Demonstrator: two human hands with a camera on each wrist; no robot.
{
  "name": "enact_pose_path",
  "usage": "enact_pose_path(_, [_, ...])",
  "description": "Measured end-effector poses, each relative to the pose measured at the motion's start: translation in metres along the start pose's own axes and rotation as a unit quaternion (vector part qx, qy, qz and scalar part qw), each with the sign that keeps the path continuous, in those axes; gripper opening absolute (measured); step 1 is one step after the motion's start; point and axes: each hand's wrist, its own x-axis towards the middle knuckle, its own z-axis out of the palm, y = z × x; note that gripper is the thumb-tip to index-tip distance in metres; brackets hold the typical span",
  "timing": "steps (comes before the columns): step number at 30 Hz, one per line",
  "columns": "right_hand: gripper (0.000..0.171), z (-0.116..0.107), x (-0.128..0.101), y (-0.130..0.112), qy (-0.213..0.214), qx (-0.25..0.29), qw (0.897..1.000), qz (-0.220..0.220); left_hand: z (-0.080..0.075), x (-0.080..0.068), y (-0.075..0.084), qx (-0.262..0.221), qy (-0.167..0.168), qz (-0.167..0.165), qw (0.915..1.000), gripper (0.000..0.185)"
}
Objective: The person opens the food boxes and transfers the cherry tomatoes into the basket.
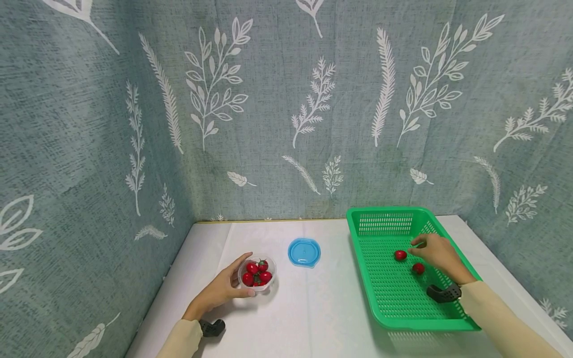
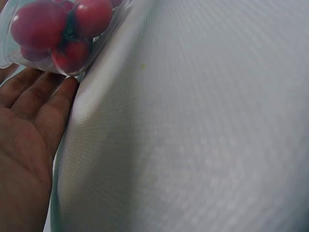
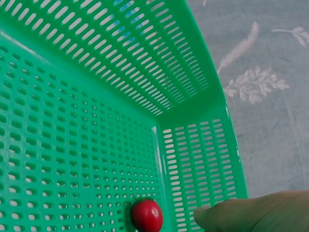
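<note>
Holding the clear container [image 1: 257,274] of cherry tomatoes [image 1: 257,272] on the white worktop [image 1: 313,308], our left hand [image 1: 219,291] has its fingers [image 2: 29,104] curved round the container wall. Our right hand [image 1: 440,254] hovers inside the green basket [image 1: 385,223], fingers relaxed and holding nothing, just beside two loose tomatoes [image 1: 400,255] on the basket floor. A blue lid [image 1: 304,252] lies on the worktop between container and basket.
</note>
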Motion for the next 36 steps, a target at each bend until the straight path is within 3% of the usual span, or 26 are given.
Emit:
enact_pose_path(14, [0.027,0.009,0.000,-0.040,0.030,0.008,0.996,-0.084,0.000,-0.001,-0.001,0.007,0.005,0.003,1.0000,0.106])
enact_pose_path(36, [0.020,0.038,0.015,-0.111,0.011,0.065,0.986,-0.154,0.001,0.001,0.000,0.010,0.004,0.002,0.9999,0.104])
